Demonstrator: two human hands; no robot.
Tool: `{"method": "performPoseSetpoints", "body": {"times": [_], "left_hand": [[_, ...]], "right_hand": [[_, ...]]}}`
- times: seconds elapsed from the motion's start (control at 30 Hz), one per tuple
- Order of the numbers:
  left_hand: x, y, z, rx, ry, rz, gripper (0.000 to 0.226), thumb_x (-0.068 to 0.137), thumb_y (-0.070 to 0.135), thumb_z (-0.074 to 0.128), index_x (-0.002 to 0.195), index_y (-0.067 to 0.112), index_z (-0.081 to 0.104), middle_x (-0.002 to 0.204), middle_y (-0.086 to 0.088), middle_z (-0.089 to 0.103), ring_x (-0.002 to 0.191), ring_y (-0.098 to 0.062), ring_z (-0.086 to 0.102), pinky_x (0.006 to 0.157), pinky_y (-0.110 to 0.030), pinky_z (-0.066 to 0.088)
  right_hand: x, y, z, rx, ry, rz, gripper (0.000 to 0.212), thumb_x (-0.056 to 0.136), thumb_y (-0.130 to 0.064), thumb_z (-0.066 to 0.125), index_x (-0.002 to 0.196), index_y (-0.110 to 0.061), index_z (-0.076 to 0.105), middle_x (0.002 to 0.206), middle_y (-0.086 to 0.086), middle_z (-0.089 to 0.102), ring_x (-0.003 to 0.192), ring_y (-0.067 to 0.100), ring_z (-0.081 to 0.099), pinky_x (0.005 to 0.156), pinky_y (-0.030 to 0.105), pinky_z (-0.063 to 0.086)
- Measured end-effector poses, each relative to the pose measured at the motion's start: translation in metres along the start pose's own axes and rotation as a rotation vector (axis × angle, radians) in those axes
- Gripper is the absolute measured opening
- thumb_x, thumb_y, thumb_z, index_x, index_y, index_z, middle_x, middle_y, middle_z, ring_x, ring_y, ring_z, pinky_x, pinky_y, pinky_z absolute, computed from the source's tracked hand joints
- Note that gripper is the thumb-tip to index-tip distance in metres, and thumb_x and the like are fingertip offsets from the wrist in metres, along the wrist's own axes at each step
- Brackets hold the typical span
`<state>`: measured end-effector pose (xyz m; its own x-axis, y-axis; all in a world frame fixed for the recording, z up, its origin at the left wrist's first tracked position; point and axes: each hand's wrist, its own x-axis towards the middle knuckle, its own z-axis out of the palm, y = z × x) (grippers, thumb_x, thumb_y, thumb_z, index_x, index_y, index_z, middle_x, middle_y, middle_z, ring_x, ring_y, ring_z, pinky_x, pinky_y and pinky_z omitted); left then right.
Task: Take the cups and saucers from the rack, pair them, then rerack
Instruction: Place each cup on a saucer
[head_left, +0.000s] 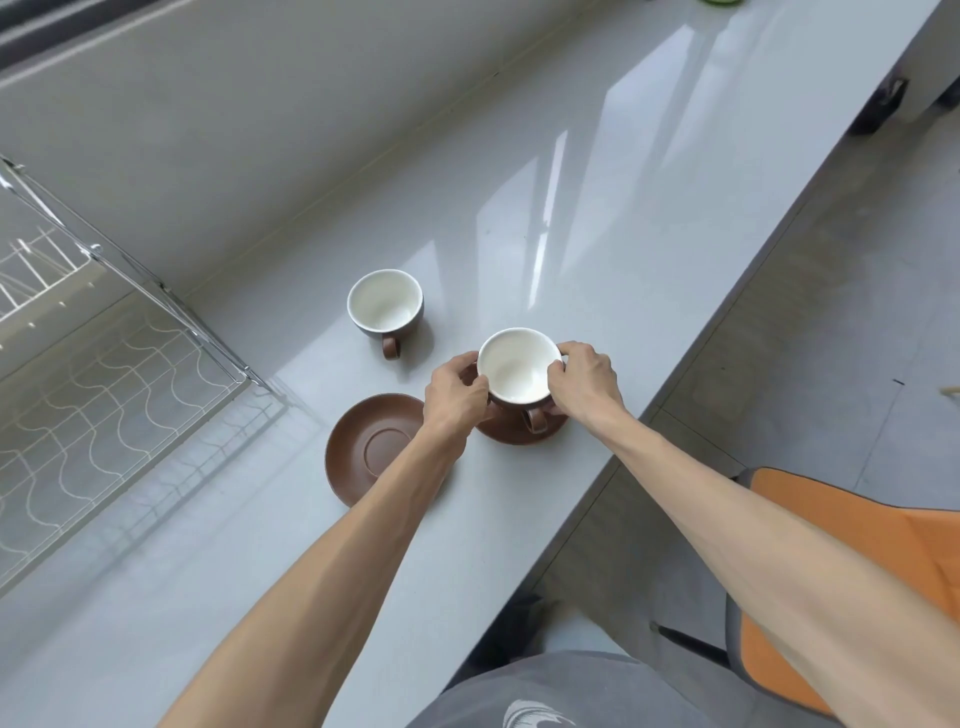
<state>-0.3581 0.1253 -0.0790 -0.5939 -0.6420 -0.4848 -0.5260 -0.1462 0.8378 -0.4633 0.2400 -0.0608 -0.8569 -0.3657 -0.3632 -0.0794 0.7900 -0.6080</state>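
A brown cup with a white inside (517, 366) stands on a brown saucer (511, 435) near the counter's front edge, its handle towards me. My left hand (457, 397) grips the cup's left side and my right hand (584, 379) grips its right side. A second brown saucer (358, 457) lies bare to the left, partly under my left forearm. Another cup of the same kind (385, 304) stands alone on the counter behind it, handle towards me. The wire dish rack (104, 374) is at the left with nothing on its lower shelf.
The pale glossy counter (545, 197) runs along a white wall and away to the upper right. Its front edge falls to a tiled floor on the right. An orange chair seat (841, 530) is at the lower right beside my right arm.
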Motion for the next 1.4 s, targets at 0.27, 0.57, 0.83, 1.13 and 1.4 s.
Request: {"method": "performPoseSetpoints", "body": {"times": [0.27,0.57,0.83,1.13,1.4], "left_hand": [[-0.004,-0.006,0.003,-0.003,0.000,-0.035,0.048,0.089,0.003,0.049,0.131,0.019,0.065,0.097,0.006,0.067,0.069,-0.024,0.069,0.079,-0.041,0.064],[-0.009,-0.003,0.002,0.020,0.010,-0.019,0.047,0.090,0.005,0.050,0.133,0.019,0.063,0.097,0.015,0.066,0.077,-0.029,0.073,0.082,-0.044,0.063],[-0.010,0.000,-0.006,0.115,-0.012,-0.021,0.047,0.086,0.020,0.052,0.132,0.028,0.061,0.103,0.012,0.067,0.086,-0.020,0.071,0.090,-0.048,0.060],[0.002,0.022,-0.062,0.294,0.073,0.015,0.051,0.083,0.032,0.048,0.132,0.027,0.061,0.120,-0.002,0.072,0.110,-0.026,0.068,0.100,-0.048,0.053],[0.015,0.024,-0.130,0.266,0.222,-0.055,0.050,0.078,0.033,0.048,0.124,0.029,0.066,0.113,-0.002,0.074,0.110,-0.028,0.068,0.097,-0.049,0.055]], "right_hand": [[-0.003,0.009,0.007,-0.011,-0.028,0.011,0.041,0.086,-0.008,0.035,0.114,-0.007,0.064,0.103,0.019,0.068,0.086,0.045,0.068,0.080,0.049,0.060],[-0.001,0.012,0.009,0.006,-0.043,0.014,0.046,0.089,-0.012,0.037,0.129,-0.011,0.059,0.113,0.018,0.067,0.091,0.043,0.070,0.083,0.051,0.059],[-0.002,0.007,0.001,-0.138,-0.044,-0.029,0.040,0.097,-0.022,0.040,0.131,-0.012,0.058,0.113,0.016,0.069,0.102,0.040,0.066,0.083,0.037,0.052],[0.017,-0.044,-0.003,-0.167,0.051,-0.283,0.042,0.100,-0.033,0.044,0.139,-0.019,0.053,0.137,0.006,0.063,0.123,0.031,0.059,0.099,0.041,0.044],[0.035,-0.101,0.033,-0.088,-0.080,-0.355,0.044,0.100,-0.032,0.045,0.140,-0.017,0.054,0.140,0.005,0.061,0.124,0.029,0.059,0.104,0.038,0.042]]}}
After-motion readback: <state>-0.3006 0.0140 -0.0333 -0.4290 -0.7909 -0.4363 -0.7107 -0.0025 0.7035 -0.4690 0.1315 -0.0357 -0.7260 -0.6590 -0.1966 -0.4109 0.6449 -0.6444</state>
